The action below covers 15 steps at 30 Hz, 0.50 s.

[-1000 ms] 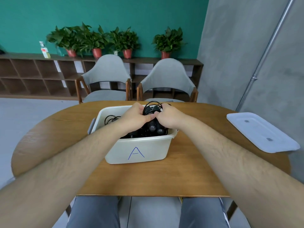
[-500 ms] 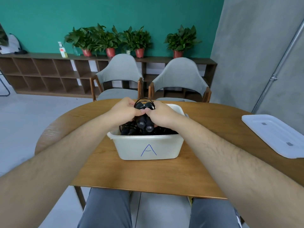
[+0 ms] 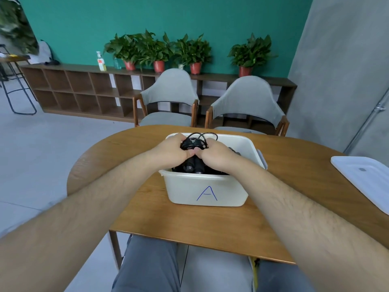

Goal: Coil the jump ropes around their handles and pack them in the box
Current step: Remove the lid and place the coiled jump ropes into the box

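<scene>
Jump rope [image 3: 194, 165], black, with its two handles side by side and its cord wound round them, sits at the centre of the frame, held over the open white box [image 3: 207, 191] marked with a blue "A". The left hand [image 3: 171, 151] grips the bundle from the left and the right hand [image 3: 217, 154] grips it from the right. Both sets of fingers are curled round the handles, and the thumbs [image 3: 191, 153] meet on top near the middle. The handle ends poke out below the thumbs, toward the near wall of the box. Thin loops of cord [image 3: 201, 135] arch above the knuckles, toward the far rim. The fingertips on the far side of the bundle are hidden.

More black ropes [image 3: 232, 149] lie inside the box under and beside the hands. How many there are cannot be told.

The box stands on a round-edged wooden table [image 3: 168, 218]. A white lid [image 3: 362, 178] lies flat at the right edge of the frame, well apart from the box. Two grey chairs [image 3: 170, 95] stand behind the table in the upper middle.
</scene>
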Tool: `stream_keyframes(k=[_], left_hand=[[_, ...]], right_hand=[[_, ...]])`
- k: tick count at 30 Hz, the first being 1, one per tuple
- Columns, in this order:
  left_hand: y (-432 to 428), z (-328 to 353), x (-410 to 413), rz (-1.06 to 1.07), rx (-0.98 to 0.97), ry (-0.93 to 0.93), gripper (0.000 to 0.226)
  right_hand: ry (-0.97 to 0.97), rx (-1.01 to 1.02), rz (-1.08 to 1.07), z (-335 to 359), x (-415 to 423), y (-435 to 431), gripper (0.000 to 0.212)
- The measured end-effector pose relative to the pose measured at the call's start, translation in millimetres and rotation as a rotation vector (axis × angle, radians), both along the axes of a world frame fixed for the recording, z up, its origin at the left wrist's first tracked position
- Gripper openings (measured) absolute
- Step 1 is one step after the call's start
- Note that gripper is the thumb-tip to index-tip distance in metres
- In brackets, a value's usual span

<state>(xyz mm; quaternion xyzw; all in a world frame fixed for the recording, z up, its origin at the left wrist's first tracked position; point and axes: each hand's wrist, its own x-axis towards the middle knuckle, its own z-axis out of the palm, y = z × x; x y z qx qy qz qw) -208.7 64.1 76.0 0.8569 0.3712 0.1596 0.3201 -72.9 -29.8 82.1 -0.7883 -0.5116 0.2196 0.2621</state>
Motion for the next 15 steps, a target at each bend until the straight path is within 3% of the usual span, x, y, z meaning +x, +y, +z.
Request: stream_keyframes(k=[4,7,9,13,15], left_hand=[[4,-1,2,-0.044,0.092,0.205,0.021],[1,-6,6,-0.07,0.17,0.325,0.037],[-3,-7,6,-0.061,0.16,0.359,0.05],[-5,-6,6,-0.09,0.179,0.409,0.039],[-5,-5,8,-0.096,0.176,0.438,0.038]], right_hand=[[-0.159,-0.093,0.017,-5,5,2,0.048],[-0.274,-0.083,0.032,-10,6,3,0.05],[-0.254,-0.03,0.062,-14,9,3,0.057],[-0.153,0.047,0.09,-14,7,0,0.082],[-0.28,0.011,0.11,-10,6,2,0.067]])
